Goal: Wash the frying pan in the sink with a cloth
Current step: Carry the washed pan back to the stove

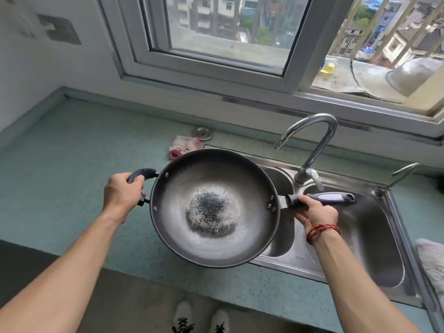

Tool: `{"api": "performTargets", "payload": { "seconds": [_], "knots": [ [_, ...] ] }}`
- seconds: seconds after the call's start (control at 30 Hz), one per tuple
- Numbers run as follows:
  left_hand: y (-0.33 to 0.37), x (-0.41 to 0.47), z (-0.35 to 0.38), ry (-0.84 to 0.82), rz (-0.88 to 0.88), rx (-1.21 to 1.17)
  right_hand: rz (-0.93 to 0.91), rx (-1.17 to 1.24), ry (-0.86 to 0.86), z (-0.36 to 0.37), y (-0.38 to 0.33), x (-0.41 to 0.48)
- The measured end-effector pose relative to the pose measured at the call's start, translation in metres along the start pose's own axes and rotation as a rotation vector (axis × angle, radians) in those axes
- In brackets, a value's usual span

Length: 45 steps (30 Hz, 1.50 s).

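A large dark frying pan (213, 207) with a burnt black patch in its middle hangs in the air over the counter's front and the left part of the steel double sink (374, 239). My left hand (122, 195) grips the small loop handle on the pan's left side. My right hand (314, 211) holds the long grey handle, which points right over the sink. A folded red-and-white checked cloth (183, 145) lies on the counter just behind the pan, left of the sink.
A curved chrome tap (312, 145) rises behind the sink, with a second small tap (401, 175) at its right. A round metal drain cover (203, 133) lies near the cloth. A white fluffy cloth (432, 265) sits at the right edge. The green counter (72, 159) stretches left.
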<state>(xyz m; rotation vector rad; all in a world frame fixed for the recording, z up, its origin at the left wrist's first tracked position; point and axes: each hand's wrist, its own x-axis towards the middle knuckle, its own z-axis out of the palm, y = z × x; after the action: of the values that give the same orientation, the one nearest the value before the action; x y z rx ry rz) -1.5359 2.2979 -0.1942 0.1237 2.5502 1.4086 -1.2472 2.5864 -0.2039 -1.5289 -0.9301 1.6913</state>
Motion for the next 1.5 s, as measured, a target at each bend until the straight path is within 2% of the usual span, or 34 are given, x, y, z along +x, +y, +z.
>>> {"api": "performTargets", "payload": {
  "seconds": [0.47,0.9,1.23,1.5],
  "knots": [
    [-0.060,-0.027,-0.126,0.303,-0.098,-0.092,-0.022,-0.086,-0.281,0.110,0.012,-0.067],
    [-0.145,-0.066,-0.286,0.573,-0.211,-0.173,-0.106,-0.240,-0.549,0.224,0.077,-0.205],
    [-0.214,-0.145,-0.384,0.845,-0.401,-0.237,-0.058,-0.404,-0.840,0.306,0.143,-0.305],
    [-0.241,-0.236,-0.418,1.137,-0.572,-0.200,-0.012,-0.568,-1.139,0.358,0.198,-0.386]
  ]
}}
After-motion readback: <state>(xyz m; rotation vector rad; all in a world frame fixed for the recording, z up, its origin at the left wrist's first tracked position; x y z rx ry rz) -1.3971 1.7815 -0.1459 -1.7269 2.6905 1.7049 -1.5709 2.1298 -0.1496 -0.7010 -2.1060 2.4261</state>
